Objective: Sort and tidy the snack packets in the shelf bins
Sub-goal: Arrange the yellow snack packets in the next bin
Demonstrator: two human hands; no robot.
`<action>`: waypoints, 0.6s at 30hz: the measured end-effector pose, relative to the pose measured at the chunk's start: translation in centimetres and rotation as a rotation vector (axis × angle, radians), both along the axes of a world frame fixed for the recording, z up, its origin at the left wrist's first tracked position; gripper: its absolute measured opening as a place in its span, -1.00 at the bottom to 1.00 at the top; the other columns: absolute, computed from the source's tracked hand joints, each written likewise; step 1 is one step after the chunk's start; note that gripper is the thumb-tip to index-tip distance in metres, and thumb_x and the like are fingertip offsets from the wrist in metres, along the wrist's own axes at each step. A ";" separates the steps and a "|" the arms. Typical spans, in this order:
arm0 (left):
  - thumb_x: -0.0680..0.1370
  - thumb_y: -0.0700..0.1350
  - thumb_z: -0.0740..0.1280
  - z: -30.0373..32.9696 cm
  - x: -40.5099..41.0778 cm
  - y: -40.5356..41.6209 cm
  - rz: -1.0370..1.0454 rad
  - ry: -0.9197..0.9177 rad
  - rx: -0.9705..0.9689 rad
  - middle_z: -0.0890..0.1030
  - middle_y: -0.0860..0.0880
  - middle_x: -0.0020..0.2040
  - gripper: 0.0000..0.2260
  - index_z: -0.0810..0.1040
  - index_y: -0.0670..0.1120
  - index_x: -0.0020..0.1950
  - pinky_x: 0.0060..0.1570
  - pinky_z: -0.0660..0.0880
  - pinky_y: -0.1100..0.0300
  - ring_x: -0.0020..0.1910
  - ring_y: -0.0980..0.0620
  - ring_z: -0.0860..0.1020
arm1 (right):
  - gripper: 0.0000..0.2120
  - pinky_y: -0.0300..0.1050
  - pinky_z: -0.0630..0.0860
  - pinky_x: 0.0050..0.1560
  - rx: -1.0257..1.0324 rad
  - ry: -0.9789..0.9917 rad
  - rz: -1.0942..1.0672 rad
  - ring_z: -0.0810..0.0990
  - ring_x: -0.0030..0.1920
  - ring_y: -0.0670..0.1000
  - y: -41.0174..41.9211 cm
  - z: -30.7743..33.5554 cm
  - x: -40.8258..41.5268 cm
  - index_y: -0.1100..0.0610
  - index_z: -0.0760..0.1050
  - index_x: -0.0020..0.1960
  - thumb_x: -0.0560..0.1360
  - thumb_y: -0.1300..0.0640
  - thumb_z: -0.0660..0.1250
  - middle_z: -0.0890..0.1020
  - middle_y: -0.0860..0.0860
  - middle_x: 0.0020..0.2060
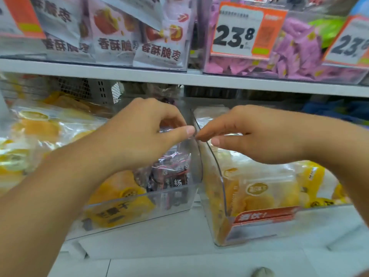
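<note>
head view, our two hands meet over the join between two clear bins on the lower shelf. left hand has its fingers curled, thumb and fingertips pinching something thin and clear at the top edge of the left bin; whether that is the bin wall alone or also the top of a packet, we cannot tell. right hand reaches in from the right, forefinger and thumb closing on the same spot; what it holds is too small to say.

directly under the left hand, against that bin's right wall, lies the dark packet, the odd one among the yellow packets. it stands roughly upright, long axis running up toward the fingers and tilted a little right, top edge nearest us hidden by the hand. left hand is plainly the nearer; the right would have to cross the wall.

right bin sits angled, its front corner swung toward us, holding more yellow fruit packets.

our guess: the next move is a straight lift of the dark packet, up along its own axis.
</note>
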State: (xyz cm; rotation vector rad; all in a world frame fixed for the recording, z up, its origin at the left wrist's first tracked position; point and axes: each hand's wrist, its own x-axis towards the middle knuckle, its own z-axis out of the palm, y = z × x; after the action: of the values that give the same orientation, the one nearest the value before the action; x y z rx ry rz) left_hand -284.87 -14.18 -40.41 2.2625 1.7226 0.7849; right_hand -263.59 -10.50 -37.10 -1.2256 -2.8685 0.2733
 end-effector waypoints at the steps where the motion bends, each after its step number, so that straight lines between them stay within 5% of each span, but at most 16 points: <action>1: 0.47 0.33 0.24 -0.3 2.0 -0.4 -0.055 -0.013 -0.015 0.65 0.25 -0.01 -0.64 0.66 0.17 0.07 0.01 0.46 0.30 0.03 0.31 0.56 | -0.73 -0.06 0.48 0.25 0.054 0.116 -0.020 0.56 0.16 -0.23 -0.6 -0.5 1.7 -0.15 0.58 0.27 0.63 -0.06 0.21 0.64 -0.24 0.14; 5: 0.45 0.47 0.13 -1.9 8.2 -0.6 -0.196 0.136 -0.043 0.61 0.20 0.19 -0.41 0.57 0.14 0.27 0.18 0.51 0.13 0.18 0.21 0.53 | -0.60 0.10 0.51 -0.06 0.189 0.317 -0.130 0.61 -0.15 -0.01 -0.3 -2.9 7.5 0.11 0.63 -0.02 0.62 -0.15 0.15 0.67 -0.01 -0.22; 8: 0.37 0.49 0.15 -2.4 9.7 -0.1 -0.195 0.291 -0.117 0.56 0.19 0.23 -0.34 0.48 0.15 0.34 0.22 0.48 0.07 0.21 0.13 0.51 | -0.42 0.16 0.54 0.01 0.034 0.389 -0.188 0.64 -0.07 0.08 0.1 -3.6 11.0 0.15 0.61 0.00 0.57 -0.33 0.09 0.68 0.10 -0.14; 12: 0.36 0.49 0.23 -2.0 9.7 0.4 -0.189 0.306 -0.171 0.49 0.23 0.11 -0.48 0.46 0.18 0.13 0.11 0.50 0.10 0.09 0.19 0.48 | -0.59 -0.12 0.50 0.21 -0.113 0.374 -0.158 0.58 0.12 -0.24 -0.6 -4.1 12.7 -0.14 0.63 0.12 0.37 -0.32 0.42 0.66 -0.24 0.04; 15: 0.27 0.52 0.14 -2.0 10.0 0.3 -0.155 0.386 -0.185 0.39 0.22 0.14 -0.46 0.40 0.17 0.01 0.13 0.50 0.08 0.14 0.16 0.43 | -0.63 -0.19 0.49 -0.03 0.074 0.299 -0.160 0.54 -0.09 -0.21 -1.3 -4.0 11.7 -0.17 0.60 0.07 0.33 -0.27 0.49 0.61 -0.19 -0.14; 18: 0.24 0.58 0.09 -2.2 10.7 -0.2 -0.109 0.439 -0.192 0.35 0.21 0.17 -0.42 0.36 0.16 -0.01 0.16 0.47 0.10 0.16 0.15 0.40 | -0.62 -0.13 0.50 -0.12 -0.074 0.105 -0.237 0.50 -0.18 -0.14 -1.7 -4.3 10.0 -0.03 0.53 0.02 0.39 -0.27 0.46 0.57 -0.10 -0.18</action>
State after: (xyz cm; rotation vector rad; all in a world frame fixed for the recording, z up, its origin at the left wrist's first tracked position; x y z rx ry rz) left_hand -274.15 -14.40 -42.61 2.4936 1.7286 0.0929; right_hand -253.60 -12.22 -41.37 -1.4988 -2.6144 0.4273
